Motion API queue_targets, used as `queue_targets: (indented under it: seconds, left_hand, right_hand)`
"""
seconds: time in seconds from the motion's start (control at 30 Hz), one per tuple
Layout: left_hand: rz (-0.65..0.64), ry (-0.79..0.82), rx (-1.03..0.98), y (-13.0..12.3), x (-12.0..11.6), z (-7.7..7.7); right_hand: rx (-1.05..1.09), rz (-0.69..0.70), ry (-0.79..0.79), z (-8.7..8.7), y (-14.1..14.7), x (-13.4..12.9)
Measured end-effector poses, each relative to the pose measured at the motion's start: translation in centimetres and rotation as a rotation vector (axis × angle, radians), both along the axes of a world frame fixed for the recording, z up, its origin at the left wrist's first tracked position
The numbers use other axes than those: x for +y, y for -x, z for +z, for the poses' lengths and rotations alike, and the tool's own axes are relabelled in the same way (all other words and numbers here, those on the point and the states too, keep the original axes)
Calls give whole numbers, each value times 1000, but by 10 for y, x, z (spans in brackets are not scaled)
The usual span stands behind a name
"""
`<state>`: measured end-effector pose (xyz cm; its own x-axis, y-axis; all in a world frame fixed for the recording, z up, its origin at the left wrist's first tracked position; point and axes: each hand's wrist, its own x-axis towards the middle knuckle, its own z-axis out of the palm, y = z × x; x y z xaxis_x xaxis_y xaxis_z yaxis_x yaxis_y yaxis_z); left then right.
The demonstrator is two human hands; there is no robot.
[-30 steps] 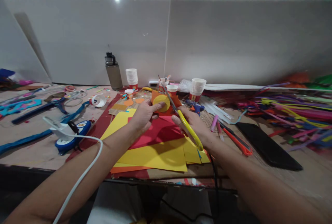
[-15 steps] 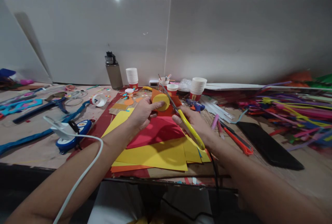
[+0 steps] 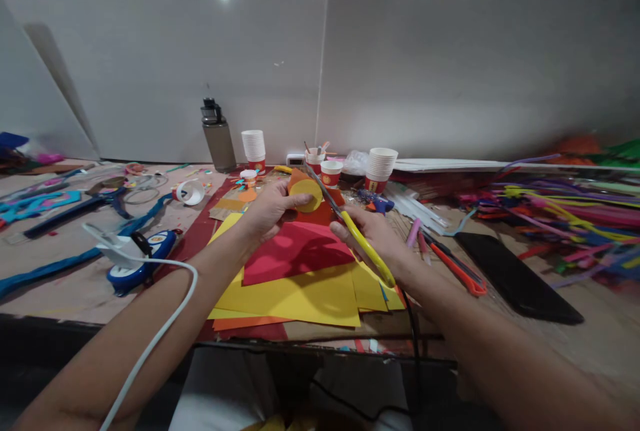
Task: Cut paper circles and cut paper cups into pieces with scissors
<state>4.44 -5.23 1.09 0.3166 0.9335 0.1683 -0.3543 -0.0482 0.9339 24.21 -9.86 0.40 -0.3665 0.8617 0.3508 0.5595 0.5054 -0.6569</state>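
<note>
Between the thumb and fingers of my left hand (image 3: 273,208) is a yellow paper circle (image 3: 307,195), laid against a piece of orange paper (image 3: 296,179) that shows past its edge. My right hand (image 3: 367,234) is closed around the yellow handles of a pair of scissors (image 3: 357,238). The grey blades point up and to the left, right beside the circle's right edge; whether they are biting into the orange paper I cannot tell. Under both hands lie a red sheet (image 3: 285,254) and several yellow sheets (image 3: 300,301), stacked.
Paper cups in stacks (image 3: 382,168) and a bottle (image 3: 219,141) stand along the back. At right lie a black phone (image 3: 517,278), a red-handled tool (image 3: 465,274) and many pipe cleaners (image 3: 575,218). A blue power strip (image 3: 143,271) with a white cable sits at left.
Both hands, the yellow circle and the scissors keep nearly the same places. The circle and the orange paper have turned slightly in my left hand. The whole view has shifted a little.
</note>
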Motion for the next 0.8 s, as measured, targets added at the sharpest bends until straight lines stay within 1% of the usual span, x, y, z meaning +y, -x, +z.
queue_targets:
  seconds: [0.1,0.2,0.37,0.5,0.67,0.8]
  left_hand:
    - [-28,-9,21,2,1,1]
    - [-17,-30,47,3,2,0]
    - [16,-41,136,4,5,-5]
    - [-1,-40,159,6,6,-5]
    - [-19,-64,227,10,8,-5]
    - [-27,-85,270,12,9,-3]
  right_hand:
    - [-24,8,14,0,-1,1]
    - [-51,18,24,0,-3,2]
    - [13,122,28,0,-4,5]
    - [-13,86,11,-1,-5,5]
    - [-26,94,28,-2,-6,5]
    - [-73,63,27,-2,-6,4]
